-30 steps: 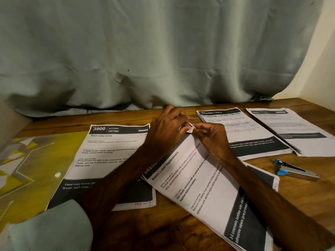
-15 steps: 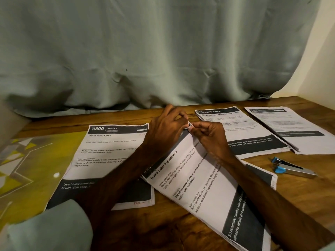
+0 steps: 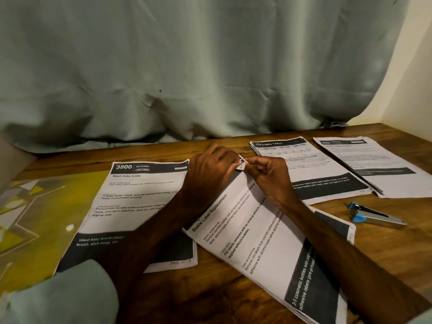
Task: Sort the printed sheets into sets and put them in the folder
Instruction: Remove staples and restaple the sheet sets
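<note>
Left hand (image 3: 210, 169) and right hand (image 3: 268, 176) both pinch the top corner of the slanted stack of sheets (image 3: 254, 232) mid-surface (image 3: 198, 300), each grip tight on the paper. Kitchen sheet (image 3: 131, 202) lies left, touching the yellow folder (image 3: 39, 213); stapler (image 3: 376, 215) right.

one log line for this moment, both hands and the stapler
left hand: pinches top corner of bottle label replacement set | right hand: pinches same corner | stapler: lying on table right of set, untouched
</note>
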{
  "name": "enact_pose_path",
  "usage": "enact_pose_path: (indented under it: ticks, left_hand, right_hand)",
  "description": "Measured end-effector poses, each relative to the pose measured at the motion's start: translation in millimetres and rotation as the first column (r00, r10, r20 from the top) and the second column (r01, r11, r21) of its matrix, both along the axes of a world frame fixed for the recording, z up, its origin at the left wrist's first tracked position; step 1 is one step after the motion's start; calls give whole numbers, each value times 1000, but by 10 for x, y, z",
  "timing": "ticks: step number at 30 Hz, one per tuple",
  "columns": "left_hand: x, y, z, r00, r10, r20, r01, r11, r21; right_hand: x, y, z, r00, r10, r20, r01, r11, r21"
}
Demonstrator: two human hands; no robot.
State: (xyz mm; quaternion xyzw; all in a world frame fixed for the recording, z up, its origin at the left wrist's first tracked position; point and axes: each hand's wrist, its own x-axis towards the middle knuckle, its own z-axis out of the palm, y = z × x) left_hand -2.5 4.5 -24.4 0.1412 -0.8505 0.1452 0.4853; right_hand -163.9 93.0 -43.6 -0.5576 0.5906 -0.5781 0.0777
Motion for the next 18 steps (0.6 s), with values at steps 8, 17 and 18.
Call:
enact_pose_path:
  ticks: [8, 17, 18]
  left_hand:
    - [12, 15, -5, 1000, 4, 14, -4, 1000, -17]
    - [6, 71, 46, 998, -63, -27, 63, 998, 17]
    - [2, 103, 64, 996, -72, -55, 77, 993, 93]
  right_hand:
    - [5, -2, 6, 999, 22, 43, -22, 1000, -8]
    - [4, 9, 18, 1000, -9, 7, 9, 999, -45]
    - [1, 14, 17, 1000, -7, -6, 7, 998, -55]
